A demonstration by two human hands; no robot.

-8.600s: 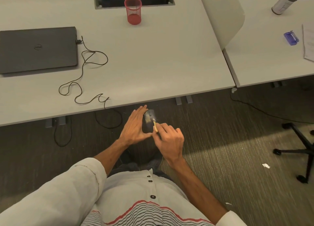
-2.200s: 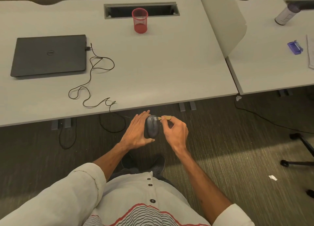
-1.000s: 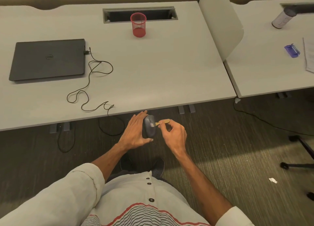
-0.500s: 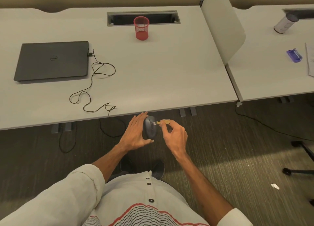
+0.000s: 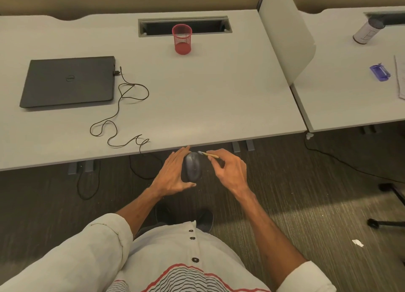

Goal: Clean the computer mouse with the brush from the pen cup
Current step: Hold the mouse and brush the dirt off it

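My left hand (image 5: 172, 173) holds a dark grey computer mouse (image 5: 192, 167) just below the desk's front edge, its top side facing up. My right hand (image 5: 230, 170) pinches a small brush (image 5: 208, 154) with a pale wooden handle; the bristle tip touches the mouse's front right corner. The red mesh pen cup (image 5: 182, 39) stands at the back of the grey desk (image 5: 208, 94) and looks to hold nothing.
A shut black laptop (image 5: 68, 81) lies at the left with a black cable (image 5: 122, 116) looping toward the desk edge. A white divider (image 5: 285, 35) separates a second desk with a purple object (image 5: 380, 72) and a canister (image 5: 368, 30). Chair legs (image 5: 390, 204) stand on the carpet at the right.
The brush has kept moving across the mouse, from its underside earlier to its top front now. The left hand turned the mouse top side up. Both hands stay below the desk edge.
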